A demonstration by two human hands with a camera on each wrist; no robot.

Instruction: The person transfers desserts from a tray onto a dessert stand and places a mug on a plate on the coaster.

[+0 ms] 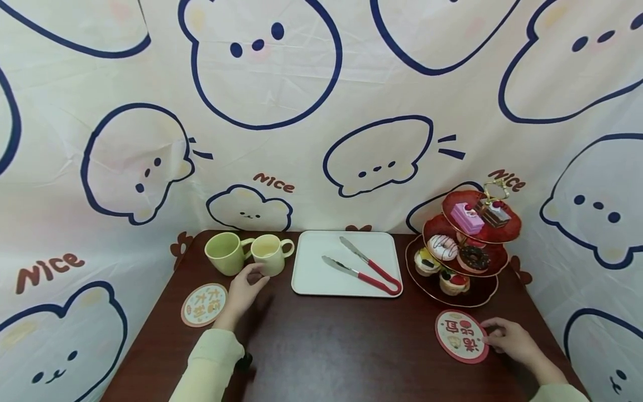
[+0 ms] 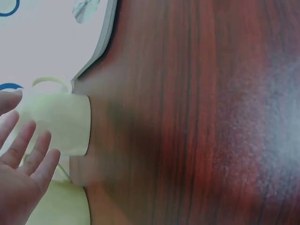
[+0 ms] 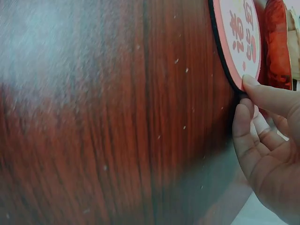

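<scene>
My left hand is at the front of the small cream mug, its fingers fairly straight and overlapping the mug's side. In the left wrist view the palm shows bare, with loosely spread fingers before the cream mug. A larger green mug stands to its left, and a round orange-rimmed coaster lies by my left wrist. On the right side, my right hand pinches the edge of a round red-rimmed coaster between thumb and forefinger. The right wrist view shows the thumb on top of that rim.
A white tray at the back middle carries red-handled tongs. At the back right stands a three-tiered red stand with small cakes, doughnuts and cupcakes. A printed cloth hangs behind the dark wooden table.
</scene>
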